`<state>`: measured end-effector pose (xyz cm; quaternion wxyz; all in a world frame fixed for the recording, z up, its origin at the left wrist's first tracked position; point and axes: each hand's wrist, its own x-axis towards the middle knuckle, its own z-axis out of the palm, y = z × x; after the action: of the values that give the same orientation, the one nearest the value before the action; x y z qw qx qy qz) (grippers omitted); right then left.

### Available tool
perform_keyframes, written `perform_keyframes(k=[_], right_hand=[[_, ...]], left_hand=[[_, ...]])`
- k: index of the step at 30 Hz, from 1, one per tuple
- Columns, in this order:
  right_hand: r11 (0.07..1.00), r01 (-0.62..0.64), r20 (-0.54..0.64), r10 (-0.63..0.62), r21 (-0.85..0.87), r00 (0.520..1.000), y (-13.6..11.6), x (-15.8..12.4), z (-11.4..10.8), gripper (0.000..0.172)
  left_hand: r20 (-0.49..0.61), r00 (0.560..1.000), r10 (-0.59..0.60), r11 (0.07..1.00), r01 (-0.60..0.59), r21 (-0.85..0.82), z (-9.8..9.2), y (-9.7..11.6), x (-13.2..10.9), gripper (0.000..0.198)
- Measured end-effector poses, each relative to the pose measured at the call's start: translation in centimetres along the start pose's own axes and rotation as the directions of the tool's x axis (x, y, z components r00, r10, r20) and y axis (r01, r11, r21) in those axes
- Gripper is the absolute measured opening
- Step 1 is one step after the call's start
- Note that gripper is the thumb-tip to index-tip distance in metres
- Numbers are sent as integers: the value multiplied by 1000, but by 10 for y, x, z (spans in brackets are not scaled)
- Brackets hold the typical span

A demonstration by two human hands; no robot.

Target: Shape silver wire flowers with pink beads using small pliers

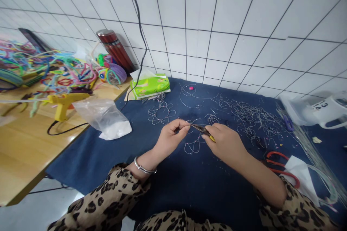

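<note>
My left hand (173,135) pinches a thin silver wire piece (193,147) bent into loops, which hangs below the fingers over the dark blue cloth (151,155). My right hand (223,140) is closed round small pliers (212,138) with yellow on the handle. The pliers' dark jaws point left and meet the wire close to my left fingertips. Behind my left hand lies a flower-shaped wire ring (162,113). A small loose coil of wire (213,117) rests just behind the pliers.
Tangled wire scraps (252,115) spread at the right, near red-handled scissors (284,173) and a white cup (329,110). At the left are a plastic bag (104,117), a yellow glue gun (63,103) and a green tissue pack (150,86). A black cable hangs before the tiled wall.
</note>
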<state>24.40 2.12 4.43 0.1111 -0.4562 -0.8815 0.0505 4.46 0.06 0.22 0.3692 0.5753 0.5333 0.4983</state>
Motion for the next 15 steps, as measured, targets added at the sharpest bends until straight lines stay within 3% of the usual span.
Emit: perform_keyframes(k=[7, 15], right_hand=[[998, 17, 38, -20, 67, 999, 4, 2, 1, 14], [996, 88, -26, -88, 1, 996, 4, 1, 3, 16]], left_hand=[[50, 999, -13, 1000, 12, 21, -1, 5, 0, 13], [100, 992, -80, 991, 90, -98, 0, 3, 1, 14]])
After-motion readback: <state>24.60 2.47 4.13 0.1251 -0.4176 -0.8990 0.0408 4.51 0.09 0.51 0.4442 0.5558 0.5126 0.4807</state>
